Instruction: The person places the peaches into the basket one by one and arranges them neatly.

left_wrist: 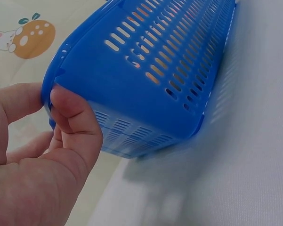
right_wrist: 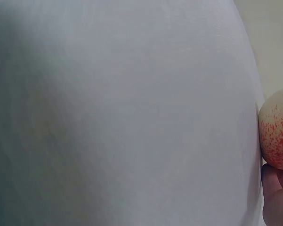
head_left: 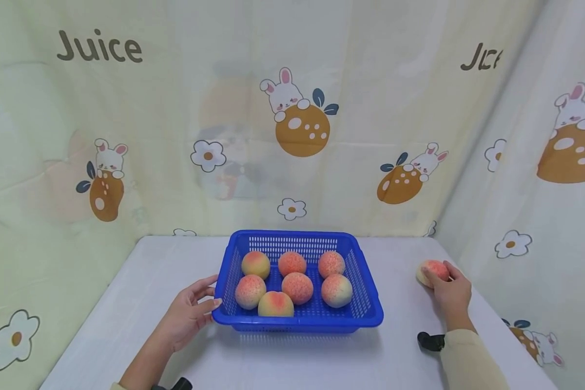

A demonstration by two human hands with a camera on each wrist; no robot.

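Observation:
A blue plastic basket (head_left: 299,324) stands on the table with several pink and yellow peaches (head_left: 297,287) inside. My left hand (head_left: 191,312) pinches the basket's left rim; the left wrist view shows the thumb and fingers (left_wrist: 77,110) on the edge of the basket (left_wrist: 117,70). Over at the table's right side, my right hand (head_left: 452,291) grips a single peach (head_left: 436,269), thumb on one side and fingers on the other. In the right wrist view that peach (right_wrist: 278,132) appears at the right edge, resting on or close to the table, with only some fingertips showing.
A white cloth covers the table (head_left: 400,309). Behind and beside it hang pale curtains (head_left: 244,97) printed with rabbits, fruit and flowers. White tabletop lies between the basket and the peach on the right.

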